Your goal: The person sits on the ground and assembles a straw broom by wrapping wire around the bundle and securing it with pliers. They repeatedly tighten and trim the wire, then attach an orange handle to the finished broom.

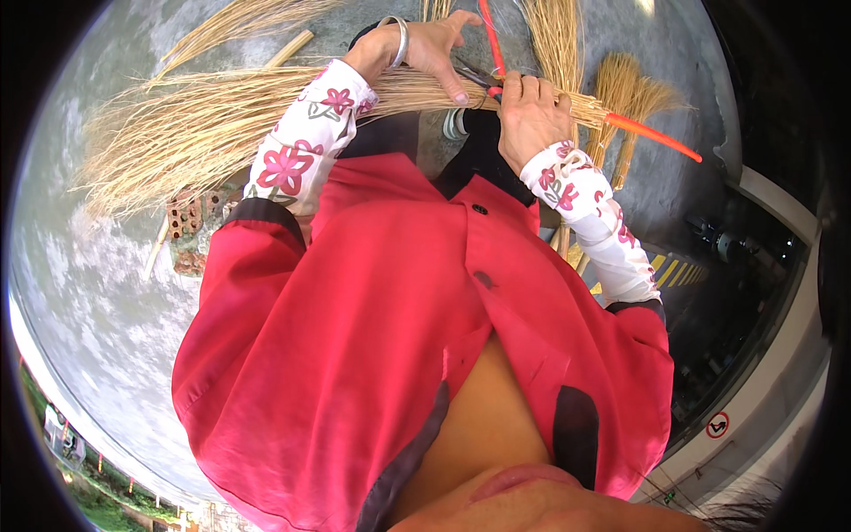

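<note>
A long straw broom (222, 120) lies crosswise over my lap, its bristles fanned to the left and its bound, narrow end on the right. My left hand (428, 55) is open above the straw, thumb and fingers apart, with nothing in it. My right hand (534, 117) is closed at the bound part, gripping what look like red-handled scissors (479, 78); their dark blades point toward my left hand. A red strip (492, 37) rises beyond the right fingers. Another orange-red length (654, 136) sticks out at the broom's right end. My right palm hides part of the binding.
More straw brooms lie on the grey floor (97, 266): one bundle (239, 27) at the far left, one (554, 40) beyond my right hand, and smaller ones (618, 84) at the right. Perforated bricks (184, 215) sit left of me. Yellow-striped marking (678, 270) shows at the right.
</note>
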`<state>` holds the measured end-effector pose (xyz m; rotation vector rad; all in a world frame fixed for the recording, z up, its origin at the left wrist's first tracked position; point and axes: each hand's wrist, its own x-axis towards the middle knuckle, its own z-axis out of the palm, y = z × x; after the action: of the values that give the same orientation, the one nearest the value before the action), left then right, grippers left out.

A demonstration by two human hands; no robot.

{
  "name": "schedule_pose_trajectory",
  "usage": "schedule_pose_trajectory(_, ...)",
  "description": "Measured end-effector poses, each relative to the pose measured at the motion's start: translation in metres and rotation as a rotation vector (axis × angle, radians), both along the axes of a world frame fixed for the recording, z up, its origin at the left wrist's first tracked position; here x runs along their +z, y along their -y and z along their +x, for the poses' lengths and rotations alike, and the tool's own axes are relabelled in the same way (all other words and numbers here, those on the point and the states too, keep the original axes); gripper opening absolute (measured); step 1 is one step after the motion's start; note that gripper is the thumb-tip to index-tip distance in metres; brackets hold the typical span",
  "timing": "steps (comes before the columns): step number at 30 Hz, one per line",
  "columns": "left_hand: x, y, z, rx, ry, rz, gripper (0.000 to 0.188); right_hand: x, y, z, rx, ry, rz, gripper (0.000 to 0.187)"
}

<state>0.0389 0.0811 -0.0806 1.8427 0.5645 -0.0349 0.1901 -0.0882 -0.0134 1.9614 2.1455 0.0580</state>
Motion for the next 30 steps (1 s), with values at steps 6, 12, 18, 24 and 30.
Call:
schedule_pose_trajectory(6,-0.004,0.0,0.001,-0.082,0.007,-0.097,0.128,0.002,0.006,0.004,-0.054,-0.044,-0.05,0.054)
schedule_pose_trajectory(12,-0.003,0.002,0.004,-0.155,-0.071,-0.149,0.113,0.008,0.01,0.006,-0.052,-0.197,-0.043,0.037)
schedule_pose_trajectory(18,-0.007,0.005,0.008,-0.18,-0.039,-0.105,0.098,0.004,0.007,0.005,-0.131,-0.334,-0.059,0.03)
schedule_pose_trajectory(24,-0.008,0.007,0.009,-0.156,-0.004,-0.183,0.097,-0.007,0.003,0.011,-0.126,-0.316,-0.054,0.031)
schedule_pose_trajectory(30,0.002,0.009,0.006,-0.147,0.051,-0.085,0.092,-0.005,-0.001,0.015,-0.19,-0.369,-0.182,0.032)
